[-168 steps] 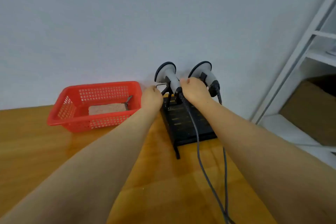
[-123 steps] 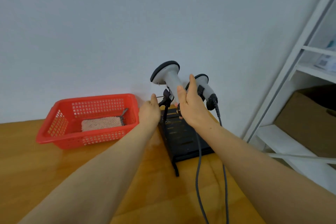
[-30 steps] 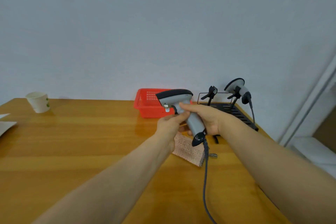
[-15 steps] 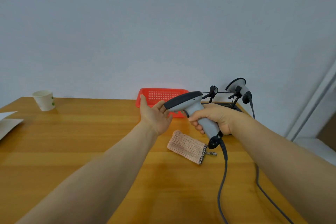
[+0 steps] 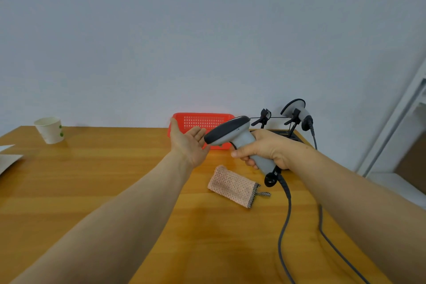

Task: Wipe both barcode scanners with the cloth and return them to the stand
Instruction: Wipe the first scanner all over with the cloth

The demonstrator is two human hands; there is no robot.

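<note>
The left forearm (image 5: 129, 210) and right forearm (image 5: 357, 191) are shown bare down to the lower edge of the view, where they are broadened by the wide lens. The left hand (image 5: 189, 143) and right hand (image 5: 269, 150) are bare as well. Creases are seen at the left wrist. A short nail may be made out on one right fingertip (image 5: 234, 153), but it is blurred.

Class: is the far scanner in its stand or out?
In. The far scanner rests in the right clip; the left clip is bare, and the right hand grips the other scanner.
</note>
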